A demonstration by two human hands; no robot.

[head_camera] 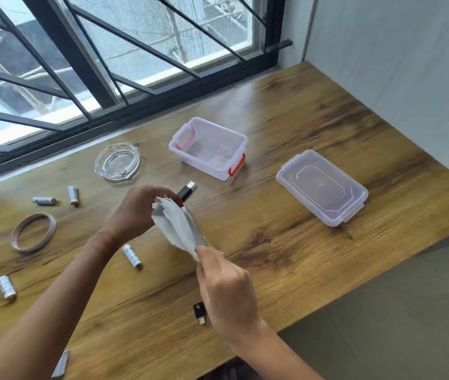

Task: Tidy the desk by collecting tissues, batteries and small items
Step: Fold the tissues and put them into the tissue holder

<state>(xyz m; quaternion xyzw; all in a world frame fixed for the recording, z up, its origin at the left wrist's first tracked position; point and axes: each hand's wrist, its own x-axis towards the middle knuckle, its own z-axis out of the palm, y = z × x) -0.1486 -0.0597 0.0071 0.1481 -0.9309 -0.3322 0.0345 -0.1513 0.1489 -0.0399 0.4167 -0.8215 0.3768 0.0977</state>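
A white tissue (177, 226) is stretched between both hands above the middle of the wooden desk (300, 215). My left hand (135, 209) pinches its upper end and my right hand (226, 292) pinches its lower end. Several white batteries lie on the left side of the desk: one (44, 200), another (73, 195), a third (132, 255), and one more (6, 287). A black USB stick (187, 190) lies just behind the tissue. A small black adapter (199, 312) sits beside my right hand. The clear plastic box (209, 149) with red latches stands open behind.
The box's clear lid (322, 186) lies to the right. A glass ashtray (117, 162) stands near the window. A brown tape ring (33, 232) lies at the left. A small grey piece (61, 364) sits at the desk's front edge. The desk drops off at the right front.
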